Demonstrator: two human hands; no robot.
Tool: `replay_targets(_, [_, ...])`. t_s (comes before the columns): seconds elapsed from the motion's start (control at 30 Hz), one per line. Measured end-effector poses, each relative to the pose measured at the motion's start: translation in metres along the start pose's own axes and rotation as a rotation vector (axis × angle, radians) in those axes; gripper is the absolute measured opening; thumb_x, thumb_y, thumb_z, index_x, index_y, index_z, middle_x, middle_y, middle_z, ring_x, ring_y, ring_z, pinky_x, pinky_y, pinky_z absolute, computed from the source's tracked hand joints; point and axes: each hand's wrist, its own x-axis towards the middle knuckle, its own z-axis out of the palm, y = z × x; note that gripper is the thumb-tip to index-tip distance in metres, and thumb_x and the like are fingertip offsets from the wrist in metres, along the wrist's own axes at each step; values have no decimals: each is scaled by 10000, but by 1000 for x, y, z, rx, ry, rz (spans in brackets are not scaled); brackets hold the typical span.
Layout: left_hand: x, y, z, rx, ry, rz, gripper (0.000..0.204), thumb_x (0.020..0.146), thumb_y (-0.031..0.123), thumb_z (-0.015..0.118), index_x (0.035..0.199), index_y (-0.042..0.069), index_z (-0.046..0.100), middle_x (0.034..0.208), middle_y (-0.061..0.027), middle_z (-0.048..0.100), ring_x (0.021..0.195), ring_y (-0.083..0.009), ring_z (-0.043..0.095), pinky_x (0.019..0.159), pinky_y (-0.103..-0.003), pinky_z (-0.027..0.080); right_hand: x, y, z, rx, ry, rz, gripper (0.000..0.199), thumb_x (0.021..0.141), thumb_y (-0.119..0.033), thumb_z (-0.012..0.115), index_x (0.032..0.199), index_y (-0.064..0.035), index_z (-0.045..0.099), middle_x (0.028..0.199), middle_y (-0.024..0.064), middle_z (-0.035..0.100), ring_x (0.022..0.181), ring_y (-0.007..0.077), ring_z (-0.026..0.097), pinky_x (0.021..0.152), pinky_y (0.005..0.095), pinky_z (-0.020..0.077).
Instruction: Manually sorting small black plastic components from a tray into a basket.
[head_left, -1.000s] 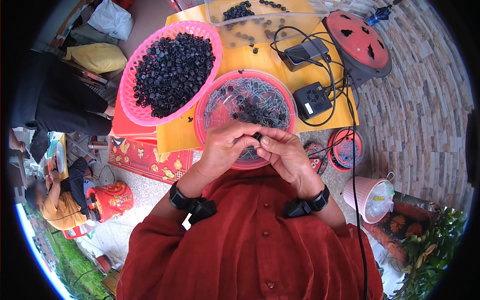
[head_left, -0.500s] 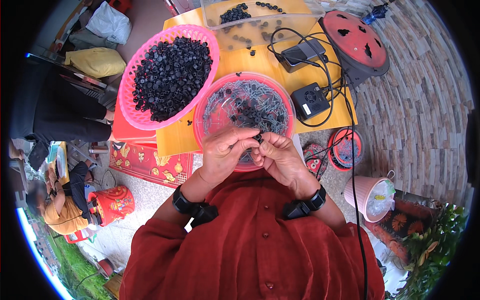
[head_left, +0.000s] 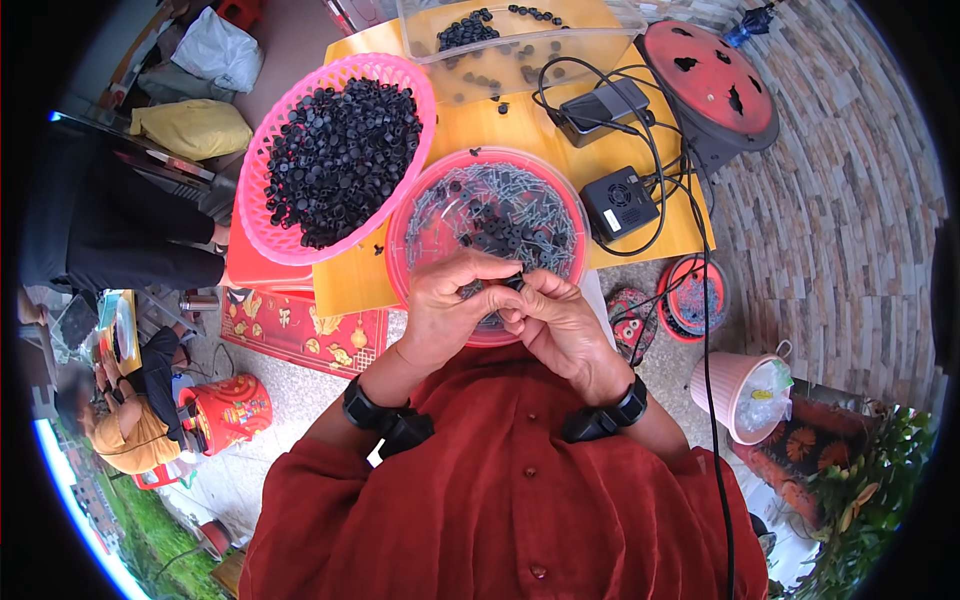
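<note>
A small black plastic cap (head_left: pixel 514 282) is pinched between my two hands, over the near part of a round pink-red tub (head_left: pixel 398 240). My left hand (head_left: pixel 455 300) grips its left side with thumb and forefinger. From the other side the fingertips of my right hand (head_left: pixel 560 315) close on it; the fingers partly hide it. Inside the tub lie many grey screws (head_left: pixel 535 195) and loose black round parts (head_left: pixel 495 232). To the left, a pink lattice basket (head_left: pixel 428 105) is heaped with black plastic caps (head_left: pixel 340 160).
A clear plastic box (head_left: pixel 540 48) with black parts stands at the back of the yellow table (head_left: pixel 350 280). Black devices (head_left: pixel 618 200) and cables lie at right. A cable (head_left: pixel 708 400) hangs down past my right arm. Other people (head_left: pixel 135 425) are at left; a pink bin (head_left: pixel 715 390) stands at right.
My hands stay almost in place, with the fingers shifting slightly around the black cap. The view has moved a little; the tub and basket are otherwise the same.
</note>
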Motion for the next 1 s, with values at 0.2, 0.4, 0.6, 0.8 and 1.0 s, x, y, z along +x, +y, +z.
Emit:
replay_targets(0.2, [2,6,5,-28,50,-147,221,721,-18,677,939,-16,641,862,-93,635,749,-135,607,650,-250,484,-4,-4,0,-46,43,-18,65,835,-78,602,882,-36,615,771,62,615,672,137,584,594,238,486])
replay_targets(0.4, [1,9,8,184,49,23,286,733,-32,641,1014,18,620,856,-94,623,705,-159,594,621,-261,477,-6,-5,7,-281,98,-148,87,832,-69,610,907,-23,604,774,41,601,682,109,573,611,229,481])
replay_targets(0.6, [-1,11,10,181,36,26,288,749,-55,608,1025,27,602,849,-85,607,685,-154,577,601,-268,470,-6,-3,16,-684,86,-467,282,798,-23,638,1070,10,572,891,28,521,767,82,532,692,219,465])
replay_targets(0.8, [-4,13,10,138,7,-57,281,800,-63,556,1071,14,566,896,-48,567,728,-84,528,613,-217,453,-10,-4,17,-886,15,-536,329,810,-11,619,1132,12,551,875,19,501,739,78,521,650,206,460])
replay_targets(1.0, [-2,17,12,214,33,43,264,752,-71,591,1004,6,575,858,-99,584,733,-189,591,615,-284,478,-11,-7,19,-502,124,-290,231,832,-38,604,1059,-4,578,790,26,592,657,80,548,567,206,472])
